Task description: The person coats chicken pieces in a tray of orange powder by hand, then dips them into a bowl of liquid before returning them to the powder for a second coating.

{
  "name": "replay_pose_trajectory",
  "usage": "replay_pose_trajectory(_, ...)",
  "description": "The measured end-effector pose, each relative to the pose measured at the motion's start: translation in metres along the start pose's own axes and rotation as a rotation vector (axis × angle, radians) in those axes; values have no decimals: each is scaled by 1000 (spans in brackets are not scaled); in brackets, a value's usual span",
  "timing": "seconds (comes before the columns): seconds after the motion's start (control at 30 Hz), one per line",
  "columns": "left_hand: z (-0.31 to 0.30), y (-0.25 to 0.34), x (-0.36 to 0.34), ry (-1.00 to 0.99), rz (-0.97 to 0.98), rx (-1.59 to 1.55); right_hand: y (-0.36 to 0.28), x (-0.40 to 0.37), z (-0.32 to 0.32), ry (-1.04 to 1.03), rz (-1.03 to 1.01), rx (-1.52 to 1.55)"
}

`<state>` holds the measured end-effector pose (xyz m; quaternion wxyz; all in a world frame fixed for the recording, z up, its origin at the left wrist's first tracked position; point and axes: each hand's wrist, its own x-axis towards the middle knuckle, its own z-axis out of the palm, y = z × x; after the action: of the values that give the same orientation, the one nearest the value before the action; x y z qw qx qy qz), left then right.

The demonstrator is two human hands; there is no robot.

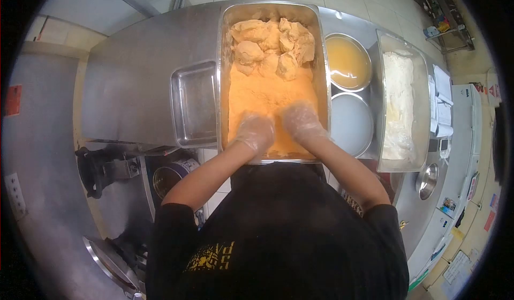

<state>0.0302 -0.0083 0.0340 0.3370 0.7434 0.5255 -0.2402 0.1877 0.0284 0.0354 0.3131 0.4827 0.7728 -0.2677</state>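
Note:
A deep metal tray (324,85) holds a bed of orange breading powder (273,94). Several lumpy pieces of coated meat (249,52), perhaps chicken, are heaped at its far end. My left hand (256,132), in a clear plastic glove, is down at the powder in the near half of the tray. Beside it, to the right, my right hand (302,122) wears the same kind of glove and is also at the powder. Motion smears the fingers of both hands, and the powder partly hides them, so I cannot make out anything held.
Left of the tray sits a shallower metal pan (195,104). To the right are a round pan of yellow liquid (348,61), a round pan of whitish liquid (350,124) and a long tub (379,163) of white flour. A steel bowl (427,182) stands farther right.

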Motion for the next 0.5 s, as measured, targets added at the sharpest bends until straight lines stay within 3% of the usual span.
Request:
replay_pose_trajectory(0.07,4,-9,30,44,32,-189,7,25,18,190,-44,235)
replay_pose_trajectory(0.13,17,-16,54,413,107,-679,8,55,52,663,-111,742)
replay_pose_trajectory(0.17,26,-20,68,599,147,-923,9,64,57,720,-143,975)
replay_pose_trajectory(0.2,36,-21,91,557,186,-1259,9,71,62,783,-190,1204)
replay_pose_trajectory(0.3,35,-7,124,361,175,-2026,5,74,60,584,-261,1620)
replay_pose_trajectory(0.33,7,5,105,309,78,-2121,-7,67,59,648,-263,1636)
replay_pose_trajectory(0.4,-12,5,107,358,99,-2094,-37,59,49,787,-289,1656)
replay_pose_trajectory(0.47,29,-8,128,524,283,-1854,-53,48,46,854,-278,1640)
replay_pose_trajectory(0.5,25,7,113,465,260,-1873,-55,44,45,860,-259,1607)
